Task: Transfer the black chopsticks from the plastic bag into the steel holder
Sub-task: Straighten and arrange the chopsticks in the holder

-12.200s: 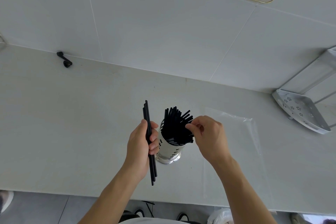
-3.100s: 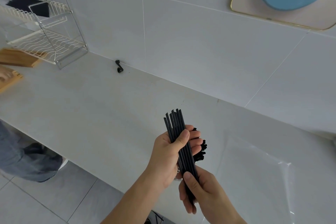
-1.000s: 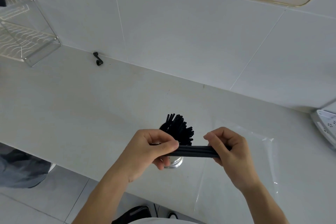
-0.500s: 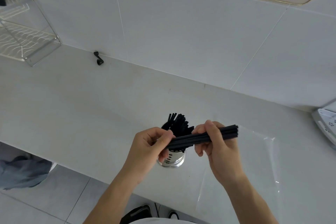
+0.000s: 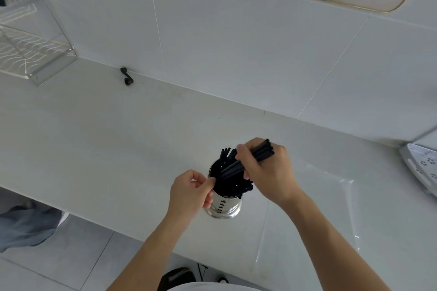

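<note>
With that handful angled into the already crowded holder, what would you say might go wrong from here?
1. The steel holder already looks packed with chopsticks, so the slanted bundle in the right hand may jam on their tops rather than slide in.
2. The left hand only touches the holder's rim, so a sideways push might tip it.
3. The clear plastic bag lies flat beside the holder, and a dropped chopstick could skid on it.

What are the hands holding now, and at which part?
The right hand grips a bundle of black chopsticks near its upper end. The left hand holds nothing; fingertips by the steel holder rim.
</note>
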